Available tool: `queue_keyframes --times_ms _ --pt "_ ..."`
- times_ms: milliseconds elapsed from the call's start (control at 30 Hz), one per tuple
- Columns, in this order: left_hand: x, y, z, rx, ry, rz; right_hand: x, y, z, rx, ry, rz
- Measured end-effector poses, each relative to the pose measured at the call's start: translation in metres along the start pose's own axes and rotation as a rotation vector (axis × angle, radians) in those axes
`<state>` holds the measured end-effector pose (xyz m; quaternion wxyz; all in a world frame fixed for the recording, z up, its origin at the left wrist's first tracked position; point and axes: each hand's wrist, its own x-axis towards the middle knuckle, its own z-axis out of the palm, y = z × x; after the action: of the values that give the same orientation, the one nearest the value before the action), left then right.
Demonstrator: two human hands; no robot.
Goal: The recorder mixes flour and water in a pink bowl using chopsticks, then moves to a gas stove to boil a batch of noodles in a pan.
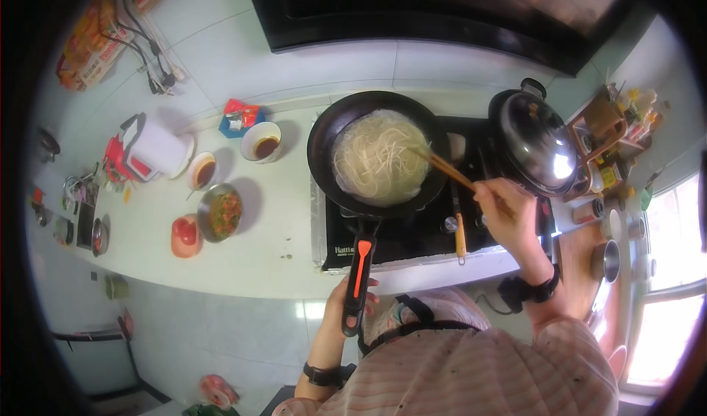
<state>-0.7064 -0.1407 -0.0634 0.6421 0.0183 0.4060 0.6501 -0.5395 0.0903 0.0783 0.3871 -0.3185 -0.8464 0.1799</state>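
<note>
Noodles point(381, 156) lie in cloudy liquid inside a black wok point(323, 140) on the gas stove point(397, 245). My right hand point(505, 209) holds wooden chopsticks point(450, 168), whose tips reach the noodles at the right side. The wok's black and orange handle point(360, 283) points toward me. My left hand point(345, 305) is under and around that handle, partly hidden by it; whether its fingers grip it is unclear. A utensil with a yellow handle point(460, 239) lies on the stove to the right of the wok.
A domed steel lid point(533, 140) stands at the stove's right. On the left counter are two bowls of dark sauce point(266, 147) point(203, 173), a metal bowl of chopped vegetables point(223, 214), a pink container point(186, 239) and a white appliance point(160, 148). A range hood point(431, 29) hangs above.
</note>
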Motion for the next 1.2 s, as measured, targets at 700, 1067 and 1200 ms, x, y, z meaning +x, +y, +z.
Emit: queue_keyframes --times_ms 700,1067,1200 --pt "0.024 -0.037 0.061 0.271 -0.063 -0.093 -0.052 0.03 -0.04 0.06 -0.02 -0.083" --pt "0.036 -0.05 0.098 0.329 -0.087 -0.08 -0.068 0.054 -0.081 0.037 0.062 -0.093" --pt "0.041 -0.053 0.107 0.35 -0.103 -0.088 -0.069 0.058 -0.089 0.031 0.069 -0.064"
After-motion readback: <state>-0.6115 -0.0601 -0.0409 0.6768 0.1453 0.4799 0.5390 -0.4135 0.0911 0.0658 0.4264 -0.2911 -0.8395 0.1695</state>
